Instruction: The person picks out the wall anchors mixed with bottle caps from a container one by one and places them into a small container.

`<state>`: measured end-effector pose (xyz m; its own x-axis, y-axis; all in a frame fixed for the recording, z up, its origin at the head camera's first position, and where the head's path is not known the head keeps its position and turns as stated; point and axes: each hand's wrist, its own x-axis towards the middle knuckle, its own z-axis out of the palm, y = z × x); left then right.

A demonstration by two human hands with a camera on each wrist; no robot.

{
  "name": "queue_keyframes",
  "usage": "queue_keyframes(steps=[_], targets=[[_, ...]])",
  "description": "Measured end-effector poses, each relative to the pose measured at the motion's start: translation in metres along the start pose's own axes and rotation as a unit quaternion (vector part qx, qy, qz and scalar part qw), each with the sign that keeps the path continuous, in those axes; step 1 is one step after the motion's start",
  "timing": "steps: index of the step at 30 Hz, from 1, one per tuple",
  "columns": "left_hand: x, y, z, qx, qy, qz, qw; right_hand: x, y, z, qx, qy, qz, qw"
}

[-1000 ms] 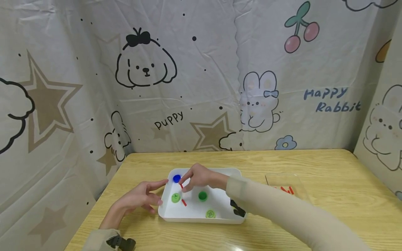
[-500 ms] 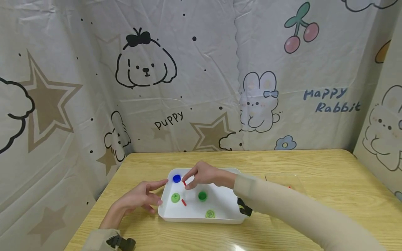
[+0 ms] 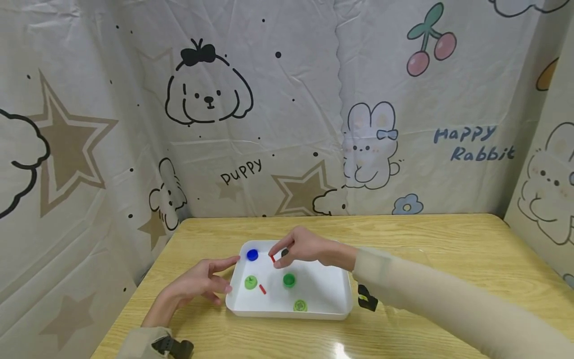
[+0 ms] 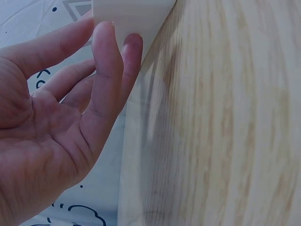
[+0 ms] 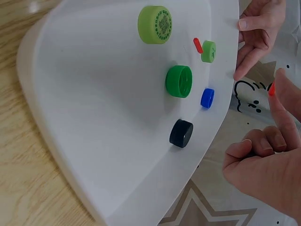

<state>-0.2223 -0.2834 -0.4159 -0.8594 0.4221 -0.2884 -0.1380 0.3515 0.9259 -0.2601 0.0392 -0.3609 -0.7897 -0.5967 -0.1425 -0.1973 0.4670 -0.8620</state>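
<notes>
My right hand [image 3: 307, 246] pinches a small red stick [image 3: 272, 258] between thumb and index finger, above the back of the white tray [image 3: 320, 286]. My left hand [image 3: 202, 280] touches the tray's left wall with lightly bent, spread fingers. Inside the tray lie a blue bottle cap [image 3: 252, 255], a dark green cap [image 3: 289, 280] and two light green caps, one at the left [image 3: 250, 282] and one near the front [image 3: 300, 305]. A black cap [image 5: 181, 133] shows fully in the right wrist view. Another red stick [image 3: 262, 289] lies beside the left light green cap.
A clear plastic box [image 3: 421, 255] stands on the wooden table [image 3: 484, 254] right of the tray, mostly hidden behind the right sleeve [image 3: 417, 289]. Printed cloth [image 3: 287, 114] hangs behind the table and along both sides.
My right hand has moved right and slightly back, carrying the red stick away from the blue cap. The sleeve now covers more of the clear box. My left hand has stayed put.
</notes>
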Motion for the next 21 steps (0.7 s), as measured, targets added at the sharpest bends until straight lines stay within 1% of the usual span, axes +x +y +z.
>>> queue_keyframes(steps=[10, 13, 21], targets=[[0.0, 0.001, 0.001, -0.002, 0.003, 0.001, 1.0, -0.026, 0.007, -0.016, 0.009, 0.007, -0.012, 0.9999], [-0.001, 0.001, 0.002, -0.005, 0.001, 0.003, 1.0, -0.033, 0.009, -0.019, 0.015, 0.016, -0.013, 0.9997], [-0.002, 0.002, 0.003, -0.008, -0.001, 0.007, 0.9999, -0.055, 0.014, -0.028, 0.011, 0.038, -0.013, 0.9991]])
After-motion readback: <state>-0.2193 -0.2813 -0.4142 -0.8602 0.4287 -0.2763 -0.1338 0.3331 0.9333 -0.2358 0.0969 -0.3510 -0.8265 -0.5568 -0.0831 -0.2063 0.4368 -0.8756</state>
